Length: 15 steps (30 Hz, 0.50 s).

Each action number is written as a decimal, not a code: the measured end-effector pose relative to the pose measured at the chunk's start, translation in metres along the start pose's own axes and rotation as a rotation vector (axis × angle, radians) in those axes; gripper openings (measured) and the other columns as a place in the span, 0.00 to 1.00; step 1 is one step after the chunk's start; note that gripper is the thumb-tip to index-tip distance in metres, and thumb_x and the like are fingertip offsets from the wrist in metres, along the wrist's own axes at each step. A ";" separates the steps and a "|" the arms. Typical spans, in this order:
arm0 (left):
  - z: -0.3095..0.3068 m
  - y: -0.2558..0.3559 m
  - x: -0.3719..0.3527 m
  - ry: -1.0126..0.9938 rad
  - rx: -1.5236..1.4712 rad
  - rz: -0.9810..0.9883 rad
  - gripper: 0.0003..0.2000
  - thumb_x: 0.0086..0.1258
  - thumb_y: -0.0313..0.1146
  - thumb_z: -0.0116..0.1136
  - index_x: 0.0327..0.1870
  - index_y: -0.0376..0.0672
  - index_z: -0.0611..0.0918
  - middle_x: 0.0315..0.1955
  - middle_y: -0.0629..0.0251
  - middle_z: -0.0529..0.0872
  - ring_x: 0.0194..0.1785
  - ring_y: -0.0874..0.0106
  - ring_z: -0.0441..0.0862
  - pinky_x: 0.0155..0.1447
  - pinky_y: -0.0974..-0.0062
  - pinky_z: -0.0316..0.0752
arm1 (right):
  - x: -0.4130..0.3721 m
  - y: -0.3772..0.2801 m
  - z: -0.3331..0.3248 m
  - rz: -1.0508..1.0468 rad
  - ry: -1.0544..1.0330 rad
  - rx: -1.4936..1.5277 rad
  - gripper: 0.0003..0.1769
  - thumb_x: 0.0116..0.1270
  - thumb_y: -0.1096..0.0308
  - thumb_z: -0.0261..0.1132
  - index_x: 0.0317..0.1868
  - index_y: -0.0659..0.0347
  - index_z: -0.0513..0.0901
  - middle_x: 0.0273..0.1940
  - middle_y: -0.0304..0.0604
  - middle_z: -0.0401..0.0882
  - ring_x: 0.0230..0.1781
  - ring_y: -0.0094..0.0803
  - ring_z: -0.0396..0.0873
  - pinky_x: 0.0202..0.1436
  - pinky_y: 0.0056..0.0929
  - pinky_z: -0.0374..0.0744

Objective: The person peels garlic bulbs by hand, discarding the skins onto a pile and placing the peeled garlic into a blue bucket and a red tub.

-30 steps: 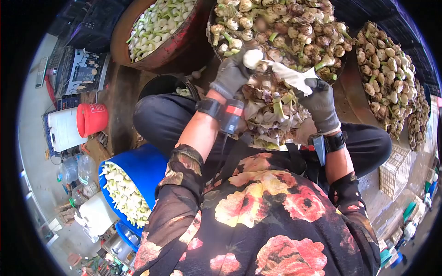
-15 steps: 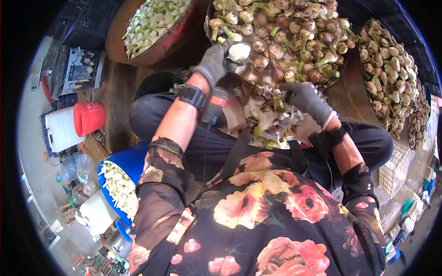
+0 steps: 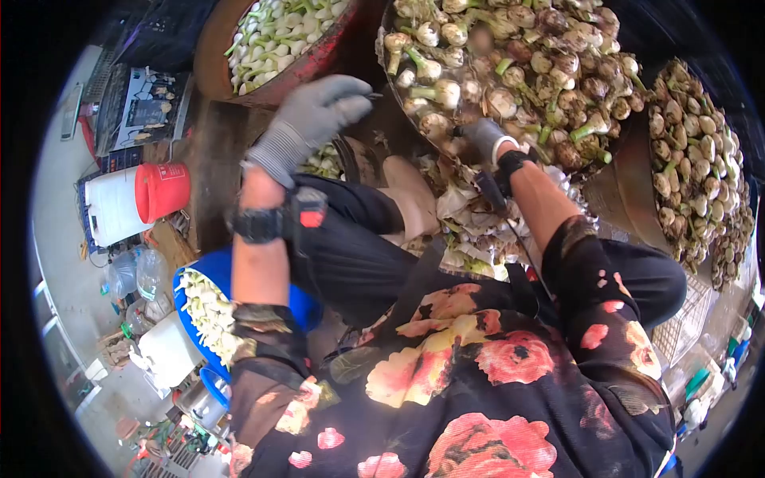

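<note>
My left hand (image 3: 315, 119), in a grey glove, is raised between the two basins. Its fingers are bent together around something small; a thin shiny tip shows beyond them, and no bulb is visible in it. At the near edge of a basin of muddy bulbs (image 3: 502, 101) is my right hand (image 3: 484, 139), also gloved. Its fingers are curled low against the bulbs, and what they grip is hidden. A red-rimmed basin (image 3: 319, 60) at the upper left holds clean white bulbs (image 3: 275, 44) with green stems. Peeled skins and trimmings (image 3: 478, 219) lie in a heap below my right hand.
More muddy bulbs (image 3: 693, 151) are piled at the right. Left of my legs stands a blue tub (image 3: 299, 307) with pale trimmed pieces. A red bucket (image 3: 163, 191) and a white container (image 3: 115, 209) are farther left. A white crate (image 3: 684, 319) is at the right.
My left hand has moved left, away from the muddy basin, and the white bulb is gone from it. My right hand has moved up and left from the skins to the bulbs.
</note>
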<state>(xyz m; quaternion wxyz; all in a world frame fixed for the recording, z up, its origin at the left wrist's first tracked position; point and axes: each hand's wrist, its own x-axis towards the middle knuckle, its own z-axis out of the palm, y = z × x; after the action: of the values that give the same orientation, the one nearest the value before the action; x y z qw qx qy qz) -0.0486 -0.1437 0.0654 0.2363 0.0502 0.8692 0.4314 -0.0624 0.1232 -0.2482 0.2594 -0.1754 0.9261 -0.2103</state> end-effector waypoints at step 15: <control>0.141 -0.022 0.029 0.101 0.217 0.113 0.31 0.50 0.42 0.64 0.55 0.43 0.68 0.49 0.56 0.74 0.48 0.64 0.75 0.51 0.71 0.69 | -0.093 -0.054 -0.106 -0.262 0.289 0.192 0.23 0.50 0.81 0.54 0.47 0.52 0.77 0.29 0.48 0.78 0.25 0.39 0.75 0.27 0.27 0.72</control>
<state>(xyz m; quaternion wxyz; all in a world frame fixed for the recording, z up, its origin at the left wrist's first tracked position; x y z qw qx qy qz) -0.0080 -0.0461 -0.0351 0.1607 0.1026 0.9174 0.3494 -0.0345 0.1496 -0.1025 0.1098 -0.2366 0.8987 -0.3525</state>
